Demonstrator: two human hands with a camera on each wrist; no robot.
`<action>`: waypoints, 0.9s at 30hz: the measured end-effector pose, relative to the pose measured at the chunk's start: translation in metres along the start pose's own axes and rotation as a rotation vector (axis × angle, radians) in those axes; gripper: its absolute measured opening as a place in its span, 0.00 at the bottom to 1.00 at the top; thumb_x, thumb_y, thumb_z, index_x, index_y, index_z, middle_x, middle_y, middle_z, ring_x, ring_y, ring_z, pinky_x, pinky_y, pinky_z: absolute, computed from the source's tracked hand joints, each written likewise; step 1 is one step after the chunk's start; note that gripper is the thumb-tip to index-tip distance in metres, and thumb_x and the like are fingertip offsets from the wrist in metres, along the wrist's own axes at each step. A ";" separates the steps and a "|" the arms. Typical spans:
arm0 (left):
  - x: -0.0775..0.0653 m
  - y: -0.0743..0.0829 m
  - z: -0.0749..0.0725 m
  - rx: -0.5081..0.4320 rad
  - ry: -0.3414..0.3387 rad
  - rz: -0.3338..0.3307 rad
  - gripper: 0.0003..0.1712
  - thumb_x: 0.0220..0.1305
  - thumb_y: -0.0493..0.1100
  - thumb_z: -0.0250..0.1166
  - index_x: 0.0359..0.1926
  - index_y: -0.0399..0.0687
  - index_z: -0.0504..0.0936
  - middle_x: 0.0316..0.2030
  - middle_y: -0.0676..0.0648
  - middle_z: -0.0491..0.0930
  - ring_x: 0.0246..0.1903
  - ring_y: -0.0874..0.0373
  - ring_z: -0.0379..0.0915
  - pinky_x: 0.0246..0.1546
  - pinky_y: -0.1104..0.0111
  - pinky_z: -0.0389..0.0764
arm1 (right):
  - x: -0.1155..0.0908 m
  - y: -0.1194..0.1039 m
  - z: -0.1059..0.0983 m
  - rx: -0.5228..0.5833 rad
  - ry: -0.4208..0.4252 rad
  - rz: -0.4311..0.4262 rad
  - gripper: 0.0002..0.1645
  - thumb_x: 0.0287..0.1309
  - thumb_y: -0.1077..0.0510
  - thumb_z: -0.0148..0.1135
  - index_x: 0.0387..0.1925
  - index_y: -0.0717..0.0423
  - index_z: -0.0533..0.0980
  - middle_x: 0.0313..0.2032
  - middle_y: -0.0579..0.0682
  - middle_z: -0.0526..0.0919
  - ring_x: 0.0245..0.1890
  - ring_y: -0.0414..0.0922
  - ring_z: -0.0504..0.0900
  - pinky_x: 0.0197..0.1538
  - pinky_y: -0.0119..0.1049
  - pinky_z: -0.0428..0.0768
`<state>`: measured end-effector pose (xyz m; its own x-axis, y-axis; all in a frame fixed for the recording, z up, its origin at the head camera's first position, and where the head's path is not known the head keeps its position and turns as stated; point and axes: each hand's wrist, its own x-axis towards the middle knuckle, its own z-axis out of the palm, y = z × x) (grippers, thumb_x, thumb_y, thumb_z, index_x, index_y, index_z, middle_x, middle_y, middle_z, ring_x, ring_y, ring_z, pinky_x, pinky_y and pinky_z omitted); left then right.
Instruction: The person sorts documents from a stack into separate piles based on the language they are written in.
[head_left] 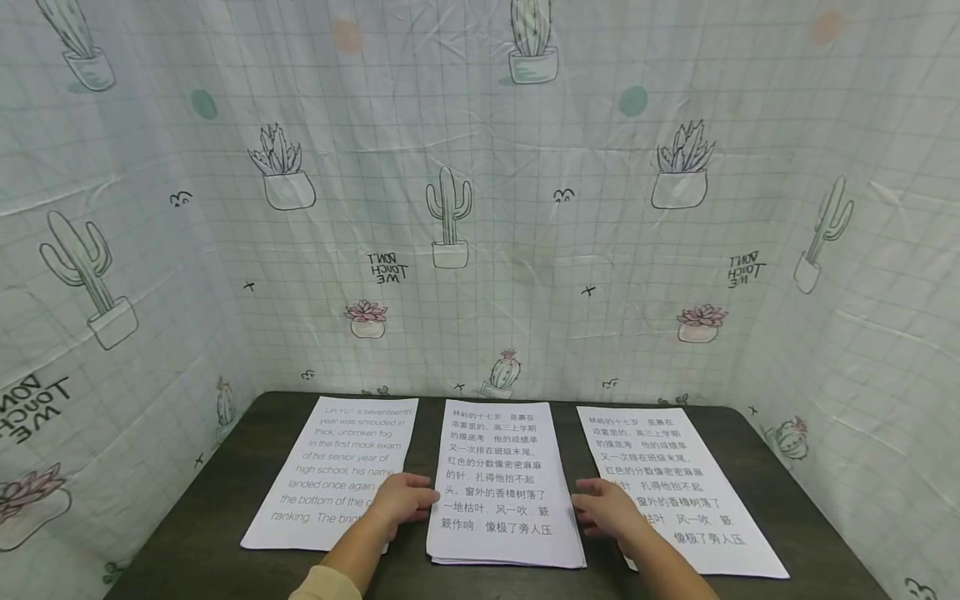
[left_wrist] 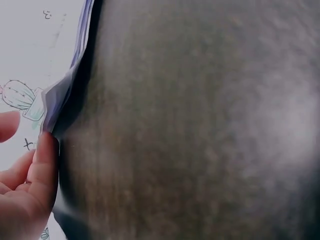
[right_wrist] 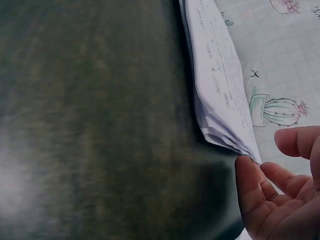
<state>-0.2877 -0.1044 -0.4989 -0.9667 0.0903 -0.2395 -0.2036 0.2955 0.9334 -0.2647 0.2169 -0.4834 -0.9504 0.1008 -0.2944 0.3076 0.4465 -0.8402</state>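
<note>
In the head view, a middle stack of white sheets (head_left: 498, 483) printed with Chinese text lies between the two hands. My left hand (head_left: 405, 502) is at its left edge. In the left wrist view the fingertips touch the edge of the sheets (left_wrist: 59, 97), while the thumb (left_wrist: 7, 125) stands apart from the paper. On the opposite edge is my right hand (head_left: 607, 507). The right wrist view shows its fingertips against the sheets' layered edge (right_wrist: 220, 115), with the thumb (right_wrist: 297, 142) off the paper. Neither hand visibly pinches the stack.
English-printed sheets (head_left: 330, 475) lie at the left, partly behind the left forearm. More Chinese-printed sheets (head_left: 697, 517) lie at the right, partly covered by the right hand and forearm. All rest on a dark table (head_left: 202, 517). A cactus-patterned cloth (head_left: 480, 208) hangs around the back and sides.
</note>
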 end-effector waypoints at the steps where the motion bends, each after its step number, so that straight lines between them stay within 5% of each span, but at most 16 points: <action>1: 0.000 0.000 0.001 -0.003 -0.003 -0.001 0.28 0.57 0.36 0.66 0.56 0.22 0.73 0.44 0.33 0.81 0.35 0.55 0.82 0.40 0.63 0.86 | -0.001 0.001 0.000 -0.004 -0.004 0.014 0.31 0.61 0.58 0.58 0.61 0.74 0.67 0.50 0.69 0.79 0.40 0.51 0.84 0.39 0.44 0.85; 27: -0.003 -0.007 0.010 0.053 0.041 0.015 0.20 0.50 0.29 0.69 0.46 0.26 0.80 0.31 0.44 0.83 0.24 0.62 0.79 0.27 0.70 0.84 | -0.008 0.008 0.013 -0.157 0.035 0.025 0.28 0.48 0.64 0.68 0.52 0.70 0.74 0.30 0.55 0.81 0.28 0.46 0.81 0.29 0.38 0.82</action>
<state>-0.2812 -0.0969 -0.5078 -0.9753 0.0564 -0.2135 -0.1817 0.3443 0.9211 -0.2540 0.2082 -0.4936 -0.9444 0.1432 -0.2961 0.3227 0.5771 -0.7502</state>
